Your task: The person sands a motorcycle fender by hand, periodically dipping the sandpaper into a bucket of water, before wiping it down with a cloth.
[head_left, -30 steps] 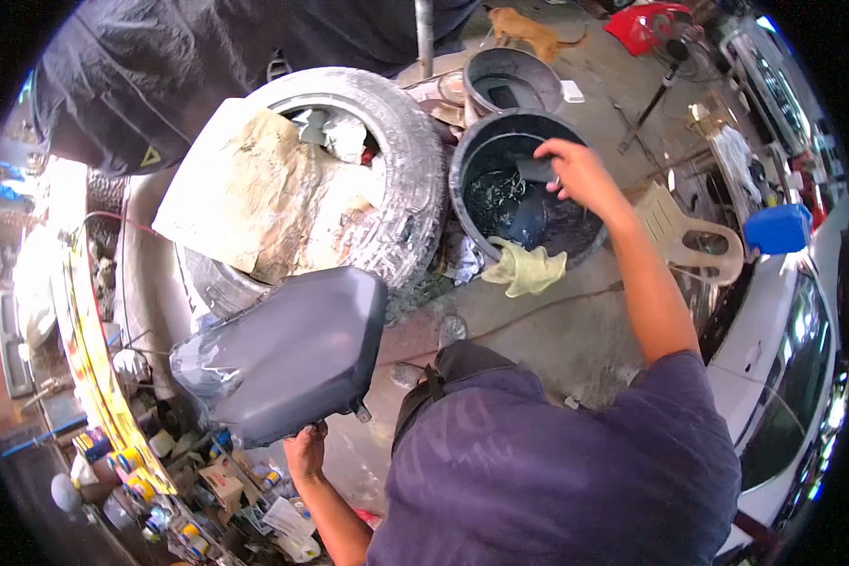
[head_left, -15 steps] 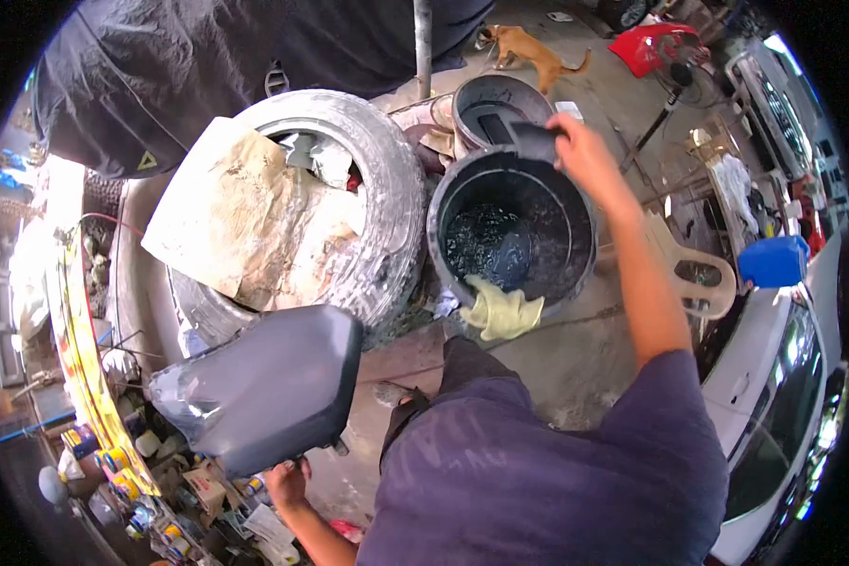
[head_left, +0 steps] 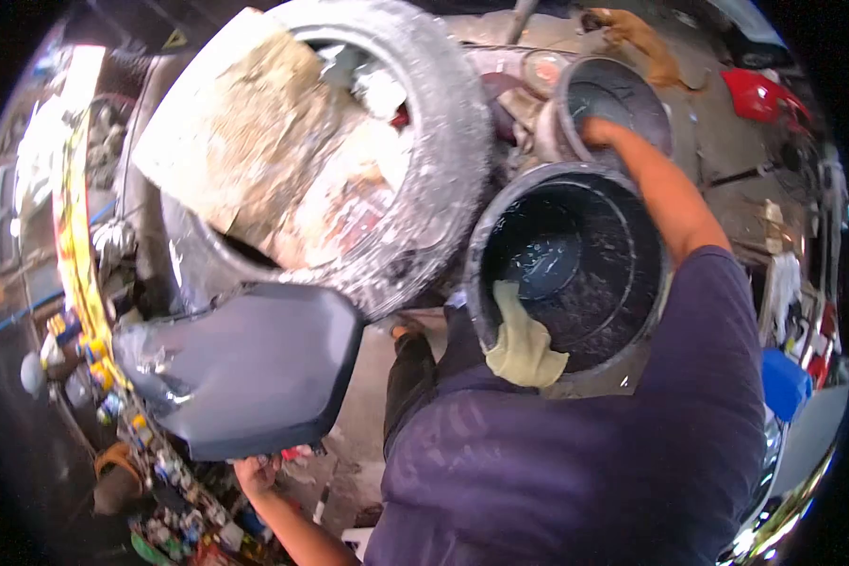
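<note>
A dark grey, smooth, rounded panel point(head_left: 255, 363) lies tilted at the left, partly against the old tire point(head_left: 453, 160). My left hand point(head_left: 257, 472) grips its lower edge from below; part of the fingers is hidden under it. My right hand point(head_left: 599, 134) reaches down inside the smaller grey bucket point(head_left: 665, 123), its fingers hidden, so I cannot see what they hold. Nearer to me stands a larger black bucket point(head_left: 646, 311) with some dark water at its bottom. A wet yellowish cloth point(head_left: 526, 354) hangs over that bucket's near rim.
A worn, stained board point(head_left: 226, 141) covers part of the tire. A dog point(head_left: 641, 42) stands on the floor beyond the buckets, near a red plastic part point(head_left: 764, 96). Cans and bottles crowd the lower left. A blue container point(head_left: 785, 385) is at the right.
My right hand has moved from above the black bucket, where it held a dark flat piece, into the smaller bucket. That piece is out of sight. My view has shifted; my left hand keeps the panel.
</note>
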